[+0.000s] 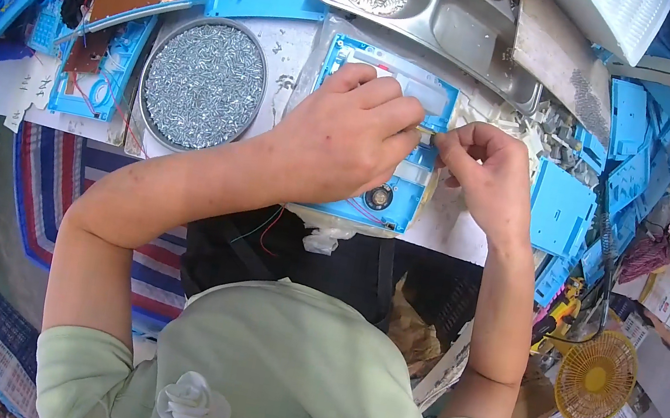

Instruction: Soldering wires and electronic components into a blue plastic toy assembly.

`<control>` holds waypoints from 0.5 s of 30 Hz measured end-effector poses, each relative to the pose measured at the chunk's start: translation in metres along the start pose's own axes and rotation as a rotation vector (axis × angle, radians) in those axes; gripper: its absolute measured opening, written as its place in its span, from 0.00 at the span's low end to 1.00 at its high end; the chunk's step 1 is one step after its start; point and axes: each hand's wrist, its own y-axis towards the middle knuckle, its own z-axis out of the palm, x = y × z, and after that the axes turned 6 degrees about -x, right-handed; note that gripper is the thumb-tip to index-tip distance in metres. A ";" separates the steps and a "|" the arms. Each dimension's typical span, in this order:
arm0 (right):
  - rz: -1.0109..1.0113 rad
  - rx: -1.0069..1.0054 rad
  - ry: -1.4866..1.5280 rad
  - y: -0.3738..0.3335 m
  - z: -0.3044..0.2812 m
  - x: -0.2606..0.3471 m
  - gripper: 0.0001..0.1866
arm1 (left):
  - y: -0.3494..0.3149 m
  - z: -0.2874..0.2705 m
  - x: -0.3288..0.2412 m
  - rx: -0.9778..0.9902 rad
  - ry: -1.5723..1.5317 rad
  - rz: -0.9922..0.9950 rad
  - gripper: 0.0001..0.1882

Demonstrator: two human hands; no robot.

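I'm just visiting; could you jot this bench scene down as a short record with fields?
Left hand: over the blue casing, fingers bent
Right hand: at the casing's right side, thumb and forefinger close together
Held piece: too small or hidden to tell
On casing: round black part
Left of casing: small metal pieces in a round dish
Beyond casing: steel compartment tray

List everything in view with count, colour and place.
Case: one, blue, upper centre
Tabletop: one, whitish, under case
Round dish: one, grey, left of case
Compartment tray: one, silver, top centre
Small metal parts: many, silver, in dish and tray
Flat panels: several, blue, right
Wired housings: several, blue, upper left
Striped fabric: one, red-white-blue, left
Round grille: one, yellow, lower right
Left hand: one, bare, over case
Right hand: one, bare, at case's right
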 end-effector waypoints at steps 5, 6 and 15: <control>-0.040 -0.059 -0.030 -0.003 0.006 0.003 0.10 | 0.000 -0.001 0.000 0.004 0.006 -0.001 0.18; -0.073 -0.067 -0.049 -0.005 0.006 0.003 0.10 | 0.000 -0.001 0.000 0.000 0.006 -0.002 0.18; 0.114 0.101 0.215 0.003 -0.007 -0.002 0.12 | 0.001 -0.001 -0.001 0.018 0.000 -0.008 0.22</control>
